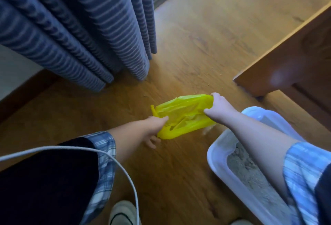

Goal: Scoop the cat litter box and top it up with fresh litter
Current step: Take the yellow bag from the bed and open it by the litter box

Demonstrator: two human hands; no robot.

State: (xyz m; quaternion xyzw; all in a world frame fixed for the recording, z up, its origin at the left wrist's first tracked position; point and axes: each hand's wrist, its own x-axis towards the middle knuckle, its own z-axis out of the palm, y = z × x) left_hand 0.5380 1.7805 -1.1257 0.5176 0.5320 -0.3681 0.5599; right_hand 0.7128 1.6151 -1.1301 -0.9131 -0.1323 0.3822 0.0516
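From the head camera, both arms reach down over the wooden floor [188, 49] and hold a yellow plastic bag [182, 115] between them, just above the boards. The left hand [155, 128] grips the bag's near left edge, some fingers hanging loose below it, and the right hand [221, 105] is clenched on the far right end, so the film is pulled out flat. The step looks like opening a waste bag ahead of scooping. The next move calls for finding the mouth and spreading it wide enough to take clumps. The bag seems empty, though blur hides its inside. The litter box [215, 155] sits at the lower right, partly under the right forearm, close beside the bag. It holds a bed of grey litter [250, 171] well below the rim. No scoop or fresh litter shows, but a few grains lie scattered on the floor.
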